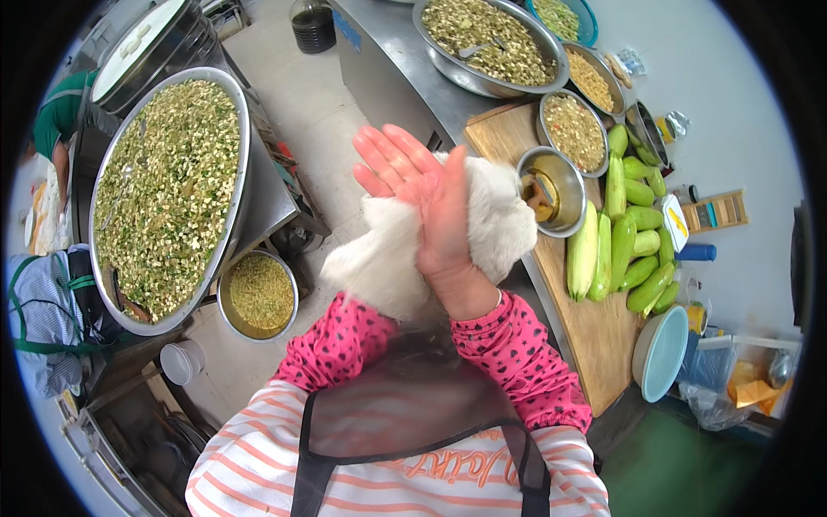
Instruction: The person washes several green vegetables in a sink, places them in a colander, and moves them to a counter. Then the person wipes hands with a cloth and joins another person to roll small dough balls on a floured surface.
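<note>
My right hand [420, 187] is palm up in front of my body, its fingers stretched out and the palm bare. Behind it a white cloth [394, 258] bunches around the back of the hand and shows on both sides. My left forearm, in a pink patterned sleeve, runs under the cloth, which the left hand holds from below; its fingers are hidden. To the right of the cloth, a steel bowl [574, 216] with yellowish liquid stands on a wooden board [581, 342]. Several pale green squashes [623, 245] lie beyond it.
At left stands a very large basin [240, 148] of chopped filling, with a smaller steel pot [294, 304] below it. Another filling bowl [446, 61] is on the steel counter [387, 32]. A blue basin [665, 355] leans at right. A person in green [61, 110] bends at far left.
</note>
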A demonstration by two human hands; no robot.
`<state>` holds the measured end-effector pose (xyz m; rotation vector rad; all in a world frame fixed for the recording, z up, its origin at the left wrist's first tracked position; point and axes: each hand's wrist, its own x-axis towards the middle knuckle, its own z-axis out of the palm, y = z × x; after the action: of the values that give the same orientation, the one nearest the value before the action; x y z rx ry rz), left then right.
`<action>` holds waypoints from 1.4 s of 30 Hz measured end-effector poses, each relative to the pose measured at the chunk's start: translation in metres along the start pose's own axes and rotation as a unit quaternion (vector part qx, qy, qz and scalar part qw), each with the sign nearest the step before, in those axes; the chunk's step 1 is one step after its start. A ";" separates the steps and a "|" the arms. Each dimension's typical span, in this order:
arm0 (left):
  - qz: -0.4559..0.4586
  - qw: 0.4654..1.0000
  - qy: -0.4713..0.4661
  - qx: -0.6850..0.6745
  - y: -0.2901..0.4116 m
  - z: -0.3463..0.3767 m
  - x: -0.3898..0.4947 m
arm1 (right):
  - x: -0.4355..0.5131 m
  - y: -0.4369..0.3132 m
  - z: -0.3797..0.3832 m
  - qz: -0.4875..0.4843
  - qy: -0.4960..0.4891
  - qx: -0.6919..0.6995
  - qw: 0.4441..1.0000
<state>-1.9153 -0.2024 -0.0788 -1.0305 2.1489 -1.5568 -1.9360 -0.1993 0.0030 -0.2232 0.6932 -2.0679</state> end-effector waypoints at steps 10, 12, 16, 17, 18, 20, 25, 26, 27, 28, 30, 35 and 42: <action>0.032 0.986 0.068 0.150 -0.002 0.009 -0.029 | 0.025 0.040 -0.063 -0.195 -0.079 -0.582 0.785; 0.028 0.964 0.086 0.249 -0.002 0.017 -0.029 | 0.027 0.037 -0.064 -0.219 -0.101 -0.673 0.699; 0.003 0.684 0.134 0.718 -0.011 0.055 -0.011 | -0.021 0.052 -0.055 -0.203 -0.217 -0.771 0.563; -0.003 0.587 0.135 0.798 -0.016 0.064 -0.002 | -0.040 0.055 -0.045 -0.187 -0.204 -0.777 0.566; -0.010 0.497 0.137 0.857 -0.022 0.072 0.006 | -0.054 0.059 -0.047 -0.154 -0.227 -0.785 0.556; -0.033 0.371 0.123 0.920 -0.037 0.090 0.020 | -0.065 0.049 -0.041 -0.056 -0.250 -0.657 0.709; -0.209 0.248 0.022 0.946 -0.088 0.082 0.018 | -0.049 0.009 -0.062 0.136 -0.031 -0.029 0.990; -0.225 0.251 0.001 0.942 -0.089 0.070 0.017 | -0.044 0.006 -0.068 0.117 -0.004 -0.075 0.990; -0.202 0.288 -0.011 0.936 -0.087 0.060 0.015 | -0.037 0.012 -0.076 0.104 0.002 -0.150 0.983; -0.187 0.359 -0.010 0.914 -0.083 0.046 0.013 | -0.037 0.016 -0.083 0.092 0.013 -0.216 0.972; -0.039 0.633 0.082 0.769 -0.073 0.029 0.008 | -0.033 0.027 -0.108 0.068 0.011 -0.401 0.913; 0.068 0.253 0.041 0.964 -0.044 0.028 -0.014 | -0.038 0.046 -0.140 0.036 0.001 -0.728 0.685; 0.107 -0.149 -0.004 0.983 -0.027 0.019 -0.042 | -0.066 0.052 -0.142 0.062 -0.017 -0.861 0.504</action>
<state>-1.8646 -0.1910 -0.0684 0.6997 -1.5382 -1.6177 -1.9197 -0.1125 -0.1362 -1.2134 2.3986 -0.4183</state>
